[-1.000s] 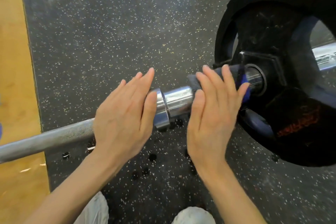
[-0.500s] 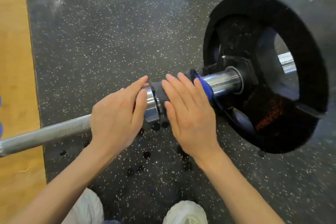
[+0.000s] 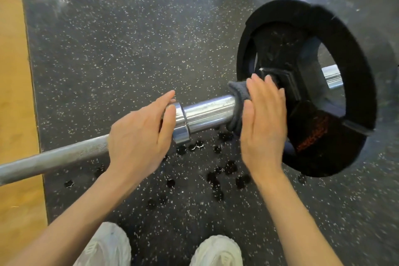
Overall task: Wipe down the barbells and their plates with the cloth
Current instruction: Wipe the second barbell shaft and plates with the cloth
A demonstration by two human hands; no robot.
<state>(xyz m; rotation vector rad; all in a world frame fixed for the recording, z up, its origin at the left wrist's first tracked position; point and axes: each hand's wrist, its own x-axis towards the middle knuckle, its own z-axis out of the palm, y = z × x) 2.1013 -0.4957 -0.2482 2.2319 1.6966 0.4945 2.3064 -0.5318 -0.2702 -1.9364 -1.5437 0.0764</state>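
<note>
A steel barbell (image 3: 54, 160) lies across the floor, its chrome sleeve (image 3: 207, 110) running into a black plate (image 3: 345, 49) standing on the right. A dark grey cloth (image 3: 237, 95) is draped around the sleeve right beside the plate's hub. My right hand (image 3: 263, 125) presses the cloth against the sleeve with straight fingers that reach the hub. My left hand (image 3: 138, 138) rests on the bar at the shiny collar (image 3: 180, 123), fingers straight; its thumb is hidden.
Black speckled rubber flooring (image 3: 129, 28) lies under the bar, with wooden floor (image 3: 13, 93) along the left. Dark wet spots (image 3: 216, 175) dot the rubber below the sleeve. My white shoes (image 3: 108, 246) stand at the bottom edge.
My right hand slid the cloth left along the sleeve to the collar, then back right to the plate hub. My left hand stayed by the collar.
</note>
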